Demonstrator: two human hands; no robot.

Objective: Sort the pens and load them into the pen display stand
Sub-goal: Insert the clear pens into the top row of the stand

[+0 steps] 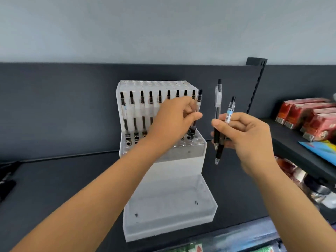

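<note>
At far-right end of the stand's back row, L hand (179, 115) pinches a clear pen (199, 101) betw. thumb and curled fingers. Barrel is upright, tip down at the last hole of that tier; can't tell if it's fully seated or only partway in. R hand (249, 135) is just beside it to the right, apart from the stand. It grips two spare pens (218, 99) upright in curled fingers, clickers up, tips hanging below the fist.

Pen display stand (174, 180) is a frosted stepped acrylic unit on a dark shelf (54, 179). Its back row (141, 100) carries approx nine black-topped pens side by side, so w/ the one in hand that row looks full or nearly so. L wrist hides part of it, so no exact count. Front holes (183, 143) of the same tier look mostly unfilled. Top holes (154, 83) behind the row also look bare, though blur makes that hard to judge. Bottom tray (171, 202) has no pens seen in it.

Judgement: one row about done, the two pens in R hand go next, and most of the stand's capacity is left. Visible pens seem one black type, so sorting by kind can't be checked. No loose pen supply in view. Red boxes (309, 115) sit on a side shelf to the right, not part of the job.
</note>
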